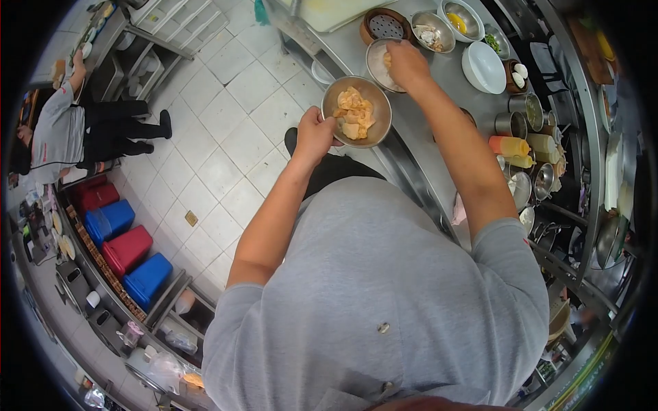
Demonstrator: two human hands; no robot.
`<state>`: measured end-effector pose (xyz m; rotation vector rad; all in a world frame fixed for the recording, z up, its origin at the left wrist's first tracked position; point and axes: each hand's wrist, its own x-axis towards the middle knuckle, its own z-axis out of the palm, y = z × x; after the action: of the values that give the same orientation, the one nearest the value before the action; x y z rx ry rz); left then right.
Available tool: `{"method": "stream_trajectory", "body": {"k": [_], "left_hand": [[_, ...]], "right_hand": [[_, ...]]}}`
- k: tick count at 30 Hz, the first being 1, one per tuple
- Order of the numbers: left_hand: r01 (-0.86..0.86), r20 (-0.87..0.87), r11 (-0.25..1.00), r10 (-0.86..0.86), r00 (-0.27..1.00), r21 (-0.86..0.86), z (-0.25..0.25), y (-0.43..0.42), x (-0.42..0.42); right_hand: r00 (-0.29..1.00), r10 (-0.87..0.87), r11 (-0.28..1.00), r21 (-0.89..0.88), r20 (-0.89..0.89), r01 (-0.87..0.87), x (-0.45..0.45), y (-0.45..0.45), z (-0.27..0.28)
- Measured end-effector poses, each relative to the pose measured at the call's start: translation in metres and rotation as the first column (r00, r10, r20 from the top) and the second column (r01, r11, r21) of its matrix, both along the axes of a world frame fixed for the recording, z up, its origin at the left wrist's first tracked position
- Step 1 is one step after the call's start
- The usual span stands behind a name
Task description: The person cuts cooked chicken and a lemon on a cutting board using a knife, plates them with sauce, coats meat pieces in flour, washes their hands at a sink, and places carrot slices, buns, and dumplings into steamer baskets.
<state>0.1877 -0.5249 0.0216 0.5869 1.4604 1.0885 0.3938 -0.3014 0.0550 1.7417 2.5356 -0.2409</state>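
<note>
My left hand (317, 139) is closed on the rim of a metal bowl (385, 122), held out past the counter's front edge. Inside it lie several moist orange-yellow pieces (355, 113) that look like raw marinated meat. My right hand (408, 66) reaches down into a second metal bowl (369, 60), which stands on the counter and contains white powder (378, 68). At its fingertips shows an orange piece (388, 60) like those in the first bowl. The fingers look closed on it, partly hidden by the back of the hand.
The steel counter (442, 113) carries a cutting board (336, 12), a round brown container (366, 26), a bowl with yellow egg (478, 27), a white bowl (483, 68) and sauce bottles (507, 145). Another person (58, 133) stands at left, near coloured bins (130, 250).
</note>
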Motion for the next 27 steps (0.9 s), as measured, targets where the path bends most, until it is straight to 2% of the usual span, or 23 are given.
{"method": "stream_trajectory", "body": {"k": [4,6,7,9,10,12,13,15,18,19,23,25,27], "left_hand": [[0.002,-0.009,1.000,-0.002,1.000,0.004,0.000,-0.002,0.002],[0.004,-0.009,1.000,-0.004,1.000,0.008,0.001,-0.002,0.002],[0.010,-0.008,1.000,-0.010,1.000,0.014,0.001,-0.002,0.002],[0.000,0.004,1.000,-0.001,1.000,0.016,-0.002,-0.002,0.002],[0.003,0.013,1.000,-0.003,1.000,0.016,-0.003,-0.004,0.003],[-0.003,0.025,1.000,0.003,1.000,0.019,-0.001,-0.007,0.005],[-0.005,0.033,1.000,0.004,0.999,0.027,0.000,-0.004,0.004],[-0.004,0.020,1.000,0.003,1.000,0.028,-0.006,-0.004,0.004],[0.004,0.018,1.000,-0.004,1.000,0.022,-0.006,-0.001,0.005],[0.004,0.027,1.000,-0.004,1.000,0.009,-0.004,-0.001,0.006],[-0.017,0.044,1.000,0.017,0.999,0.008,-0.004,-0.003,0.006],[-0.019,0.029,1.000,0.019,0.999,0.017,-0.008,-0.003,0.007],[-0.011,0.032,1.000,0.010,0.999,0.018,-0.002,-0.004,0.007]], "right_hand": [[0.992,0.094,0.989,0.106,0.084,-0.103,-0.004,-0.004,0.003],[0.989,0.085,0.983,-0.154,-0.118,-0.103,-0.002,-0.001,0.007],[0.989,0.091,0.982,-0.155,-0.116,-0.108,0.000,-0.001,0.009],[0.974,0.169,0.937,-0.281,-0.152,-0.207,0.010,0.001,0.010],[0.974,0.168,0.937,-0.282,-0.151,-0.205,0.017,0.003,0.012],[0.926,0.272,0.911,-0.239,-0.260,-0.335,0.027,0.017,0.013],[0.925,0.272,0.914,-0.230,-0.264,-0.334,0.030,0.024,0.014],[0.980,0.131,0.957,-0.239,-0.152,-0.165,0.035,0.028,0.024],[0.992,0.099,0.964,-0.240,-0.080,-0.115,0.025,0.011,0.011],[0.981,0.168,0.955,-0.230,-0.097,-0.186,0.023,0.008,0.000],[0.963,0.151,0.937,-0.278,-0.221,-0.211,0.023,0.006,0.018],[0.968,0.240,0.853,-0.461,-0.068,-0.244,0.025,0.007,0.021],[0.969,0.235,0.860,-0.449,-0.074,-0.243,0.028,0.018,0.023]]}}
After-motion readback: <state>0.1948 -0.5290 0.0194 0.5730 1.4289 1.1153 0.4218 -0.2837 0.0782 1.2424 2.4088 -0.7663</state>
